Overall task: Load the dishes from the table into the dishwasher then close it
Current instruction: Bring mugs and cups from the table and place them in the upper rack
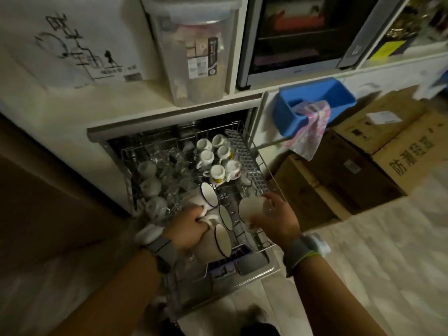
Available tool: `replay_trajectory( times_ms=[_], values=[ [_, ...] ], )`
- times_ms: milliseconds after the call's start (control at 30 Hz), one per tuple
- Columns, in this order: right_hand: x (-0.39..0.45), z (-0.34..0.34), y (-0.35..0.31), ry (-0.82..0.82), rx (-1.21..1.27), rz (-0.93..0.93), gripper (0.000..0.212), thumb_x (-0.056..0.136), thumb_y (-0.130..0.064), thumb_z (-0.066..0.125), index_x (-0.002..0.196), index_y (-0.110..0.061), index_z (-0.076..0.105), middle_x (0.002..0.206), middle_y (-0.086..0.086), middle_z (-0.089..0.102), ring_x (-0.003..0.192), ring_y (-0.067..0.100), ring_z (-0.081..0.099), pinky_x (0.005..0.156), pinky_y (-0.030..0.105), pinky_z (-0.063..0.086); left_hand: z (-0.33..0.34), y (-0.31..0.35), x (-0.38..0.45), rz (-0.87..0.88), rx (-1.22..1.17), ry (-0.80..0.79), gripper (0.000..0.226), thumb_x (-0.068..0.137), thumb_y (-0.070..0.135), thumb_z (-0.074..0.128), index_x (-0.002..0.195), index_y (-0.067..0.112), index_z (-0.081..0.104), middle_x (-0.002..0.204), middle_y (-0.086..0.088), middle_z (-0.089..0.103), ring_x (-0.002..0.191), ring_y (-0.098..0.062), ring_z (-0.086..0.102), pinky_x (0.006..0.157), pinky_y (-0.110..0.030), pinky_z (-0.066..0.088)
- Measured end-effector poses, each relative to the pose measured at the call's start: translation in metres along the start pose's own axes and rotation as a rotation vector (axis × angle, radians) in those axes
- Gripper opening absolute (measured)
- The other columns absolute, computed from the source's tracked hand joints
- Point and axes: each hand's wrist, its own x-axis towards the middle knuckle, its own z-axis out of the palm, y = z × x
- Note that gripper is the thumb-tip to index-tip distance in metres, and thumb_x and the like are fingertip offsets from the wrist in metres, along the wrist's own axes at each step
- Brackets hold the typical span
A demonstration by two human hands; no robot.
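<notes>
Left hand [191,225] grips enamel mugs [219,224] over cup-filled rack [263,183].

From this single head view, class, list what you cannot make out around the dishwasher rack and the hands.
1. Head view: the left hand covers the handles of the blue-rimmed enamel mugs, so how many it grips is unclear.
2. The clear glasses blur together in the dim light.
3. The right hand hides part of the pale cup.
</notes>
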Motion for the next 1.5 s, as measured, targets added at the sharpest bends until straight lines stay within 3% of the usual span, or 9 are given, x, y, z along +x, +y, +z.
replay_trajectory(
  times_ms=[100, 233, 400, 633, 767, 1167, 1267, 1400, 1500],
  values=[
    [0.034, 0.005, -0.009, -0.005, -0.162, 0.029, 0.069, 0.075, -0.025, 0.077, 0.136, -0.024, 0.044, 0.13, 0.009, 0.046, 0.113, 0.026, 0.052, 0.091, 0.041, 0.053, -0.014, -0.007, 0.041, -0.004, 0.039, -0.066, 0.014, 0.095, 0.022, 0.051, 0.093, 0.008, 0.052, 0.086, -0.012, 0.054, 0.086, -0.027, 0.053, 0.07, -0.03, 0.036],
    [0.079, 0.004, -0.011, -0.007, -0.26, -0.003, 0.062, 0.082, -0.022, 0.072, 0.137, -0.022, 0.044, 0.132, 0.012, 0.043, 0.109, 0.028, 0.053, 0.086, 0.034, 0.052, -0.016, -0.009, 0.06, -0.056, 0.051, -0.072, 0.022, 0.096, 0.022, 0.051, 0.102, 0.001, 0.052, 0.092, -0.014, 0.055, 0.098, -0.034, 0.056, 0.078, -0.036, 0.041],
    [0.147, 0.032, -0.022, -0.101, -0.299, -0.05, 0.064, 0.072, -0.027, 0.073, 0.131, -0.024, 0.048, 0.129, 0.014, 0.049, 0.114, 0.03, 0.052, 0.091, 0.035, 0.048, -0.018, -0.015, 0.084, -0.197, 0.06, -0.093, 0.029, 0.097, 0.027, 0.051, 0.123, 0.015, 0.053, 0.119, -0.011, 0.058, 0.111, -0.033, 0.054, 0.095, -0.036, 0.045],
    [0.186, 0.091, -0.022, -0.189, -0.339, 0.001, 0.062, 0.068, -0.052, 0.069, 0.121, -0.023, 0.052, 0.121, 0.012, 0.051, 0.108, 0.034, 0.055, 0.085, 0.039, 0.048, -0.024, -0.031, 0.105, -0.22, 0.032, -0.126, 0.023, 0.098, 0.025, 0.049, 0.109, 0.005, 0.054, 0.095, -0.011, 0.057, 0.087, -0.025, 0.056, 0.077, -0.037, 0.045],
    [0.195, 0.113, -0.018, -0.149, -0.248, 0.086, 0.058, 0.067, -0.057, 0.064, 0.109, -0.018, 0.058, 0.113, 0.01, 0.057, 0.099, 0.031, 0.059, 0.077, 0.033, 0.047, -0.029, -0.042, 0.118, -0.198, 0.001, -0.134, 0.021, 0.097, 0.024, 0.05, 0.081, 0.011, 0.045, 0.074, -0.005, 0.044, 0.068, -0.017, 0.043, 0.06, -0.027, 0.033],
    [0.217, 0.159, -0.006, -0.107, -0.156, 0.345, 0.093, 0.045, -0.072, 0.068, 0.121, -0.022, 0.049, 0.116, 0.003, 0.059, 0.099, 0.029, 0.062, 0.081, 0.045, 0.054, -0.041, -0.065, 0.147, -0.122, -0.013, -0.227, 0.021, 0.095, 0.024, 0.054, 0.096, 0.003, 0.054, 0.084, -0.01, 0.055, 0.074, -0.018, 0.049, 0.061, -0.027, 0.038],
    [0.222, 0.166, -0.004, -0.094, -0.095, 0.349, 0.09, 0.059, -0.068, 0.072, 0.125, -0.013, 0.047, 0.12, 0.009, 0.057, 0.108, 0.033, 0.058, 0.084, 0.039, 0.05, -0.041, -0.066, 0.152, -0.122, -0.027, -0.235, 0.018, 0.095, 0.024, 0.054, 0.095, 0.006, 0.055, 0.084, -0.008, 0.055, 0.075, -0.017, 0.05, 0.065, -0.028, 0.04],
    [0.212, 0.163, -0.001, -0.15, -0.114, 0.278, 0.082, 0.071, -0.077, 0.049, 0.124, -0.015, 0.053, 0.116, 0.008, 0.058, 0.108, 0.03, 0.058, 0.076, 0.031, 0.043, -0.04, -0.063, 0.158, -0.122, 0.0, -0.231, 0.024, 0.095, 0.022, 0.054, 0.075, 0.014, 0.044, 0.071, -0.001, 0.046, 0.067, -0.013, 0.043, 0.057, -0.025, 0.034],
    [0.18, 0.143, 0.005, 0.022, -0.049, 0.247, 0.046, 0.089, -0.051, 0.053, 0.12, -0.017, 0.055, 0.108, 0.006, 0.061, 0.099, 0.028, 0.059, 0.077, 0.032, 0.045, -0.037, -0.049, 0.161, -0.103, -0.019, -0.234, 0.027, 0.096, 0.024, 0.053, 0.072, 0.016, 0.041, 0.067, 0.002, 0.044, 0.061, -0.007, 0.04, 0.052, -0.013, 0.032]
  ],
)
